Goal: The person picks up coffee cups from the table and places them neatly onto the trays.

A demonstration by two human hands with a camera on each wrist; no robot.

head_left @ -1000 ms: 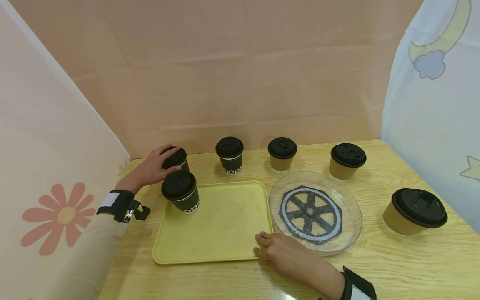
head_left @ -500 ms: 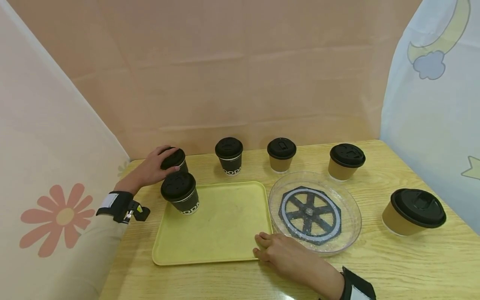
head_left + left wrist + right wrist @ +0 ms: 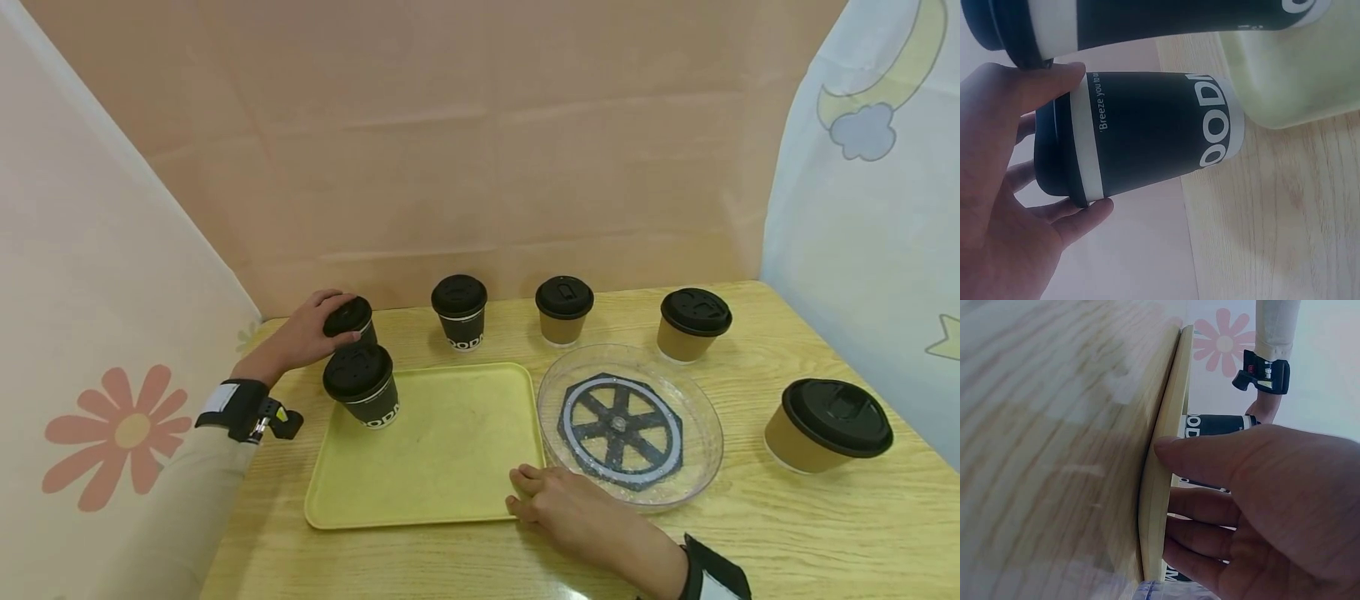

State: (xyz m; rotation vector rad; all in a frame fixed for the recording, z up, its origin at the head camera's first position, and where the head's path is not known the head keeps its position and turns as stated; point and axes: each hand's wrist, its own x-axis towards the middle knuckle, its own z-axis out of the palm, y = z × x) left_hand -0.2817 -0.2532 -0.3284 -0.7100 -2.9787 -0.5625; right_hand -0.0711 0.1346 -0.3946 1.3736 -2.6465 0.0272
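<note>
My left hand [image 3: 303,333] grips a black paper cup with a black lid [image 3: 1147,131] at the back left, thumb and fingers curled about the lid's edge. Upright in front of it, on the back left corner of the yellow tray [image 3: 442,454], stands another black lidded cup [image 3: 362,379]. White lettering shows low on both cups in the left wrist view. My right hand [image 3: 562,510] holds the tray's near right corner. In the right wrist view, its thumb [image 3: 1191,456] presses the tray's outer side and the other fingers lie at the rim farther along.
A clear round dish [image 3: 708,462] with a dark spoked wheel pattern stands against the tray's right side. Behind are a black cup [image 3: 461,315] and brown cups with black lids, one [image 3: 562,321] mid-back, one [image 3: 686,337] farther right. Another brown cup [image 3: 806,442] stands right.
</note>
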